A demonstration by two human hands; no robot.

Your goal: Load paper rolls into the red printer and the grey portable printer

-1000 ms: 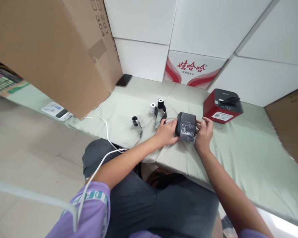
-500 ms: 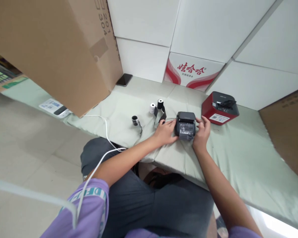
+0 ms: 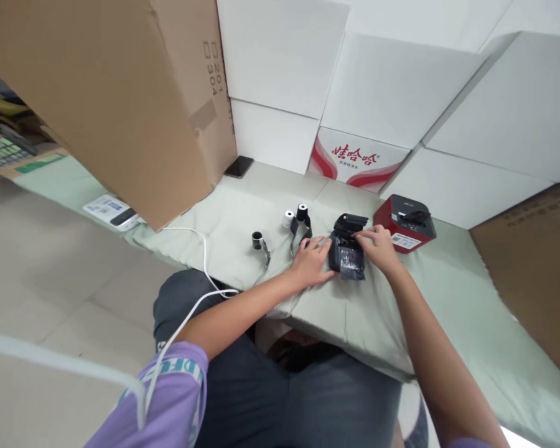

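- Black, box-shaped device (image 3: 336, 260) sits on the pale green cloth (image 3: 452, 305), near its front edge, between the two hands; its lid (image 3: 351, 221) stands raised at the back, and a shiny dark strip with pale lettering hangs over its front.
- Left hand (image 3: 310, 262): fingers loosely spread, fingertips against the device's left side, thumb by the near corner; it is not closed around anything.
- Right hand (image 3: 379, 247): fingers drawn in together, tips at the right of the opening beneath the lid; whether they pinch something there, I cannot tell.
- Just left of the device, a white roll (image 3: 288, 219) and a black roll (image 3: 302, 213) stand side by side, dark strips trailing towards the left hand.
- Farther left, a small dark roll (image 3: 257, 240) has its own loose strip.
- Right of the device, behind the right hand, is a red-and-black machine (image 3: 404, 225) with a white label.
- At the back, a phone (image 3: 239, 167) lies beside a tall cardboard box (image 3: 121, 93); white boxes (image 3: 280, 56) are stacked behind.
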